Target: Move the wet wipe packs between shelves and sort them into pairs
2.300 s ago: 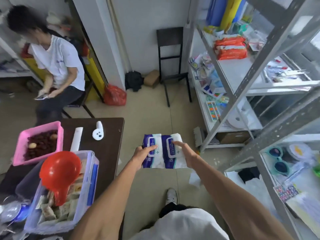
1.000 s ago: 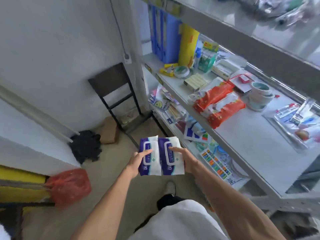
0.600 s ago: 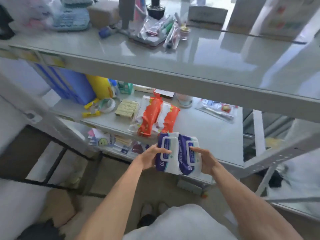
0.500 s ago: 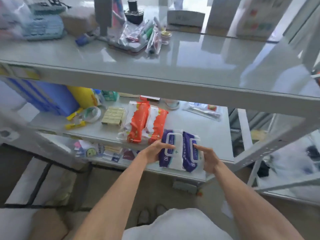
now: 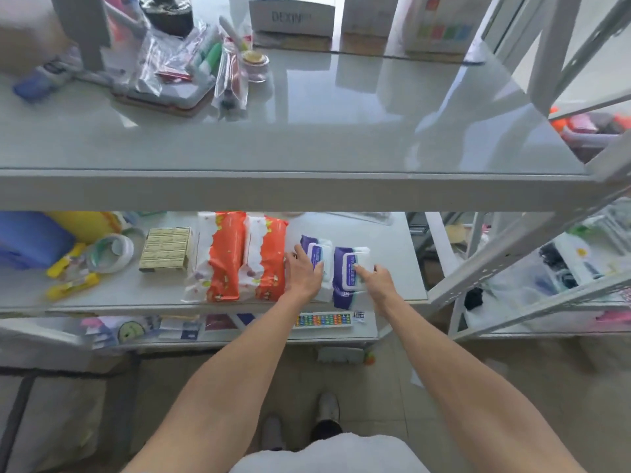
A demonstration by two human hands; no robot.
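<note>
Two purple wet wipe packs (image 5: 336, 268) lying side by side on the middle shelf (image 5: 392, 254), centre of the frame, just right of two orange packs (image 5: 239, 257). Left hand (image 5: 302, 273) flat on the left purple pack, fingers spread and loose; right hand (image 5: 375, 283) on the right pack, fingertips pressing its white lid, no grip closed

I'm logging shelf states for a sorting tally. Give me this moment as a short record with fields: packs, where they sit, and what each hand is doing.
shelf: middle white metal shelf
orange pair: two orange-and-white wet wipe packs, side by side
purple pair: two purple-and-white wet wipe packs, right of the orange pair, near the front edge
left hand: resting on the left purple pack
right hand: fingers on the right purple pack
neighbours: tan flat box, tape roll
</note>
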